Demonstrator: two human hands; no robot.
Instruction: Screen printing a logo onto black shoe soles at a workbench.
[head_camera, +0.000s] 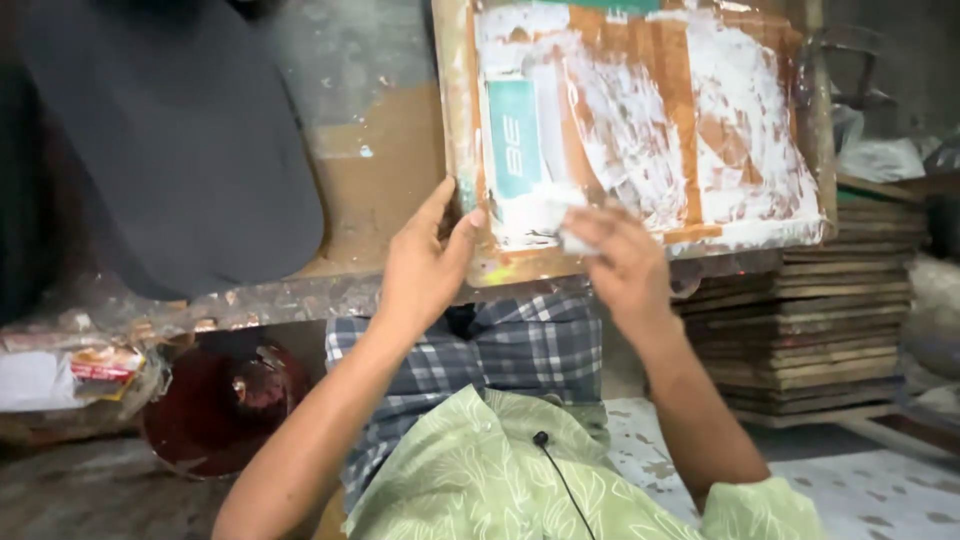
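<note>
A wooden board (700, 100), smeared with white paste over brown and teal patches, stands tilted in front of me. My left hand (425, 265) grips its lower left corner, thumb on the face. My right hand (620, 265) presses a small white wad (572, 240) against the board's lower middle, fingers closed around it. The board's bottom edge rests near my lap, above my checked cloth (520, 350).
A stack of flat wooden boards (820, 330) sits at the right. A large dark rounded panel (180, 140) leans at the upper left against a stained wall. A dark red round container (215, 405) and crumpled wrappers (70, 375) lie at the lower left.
</note>
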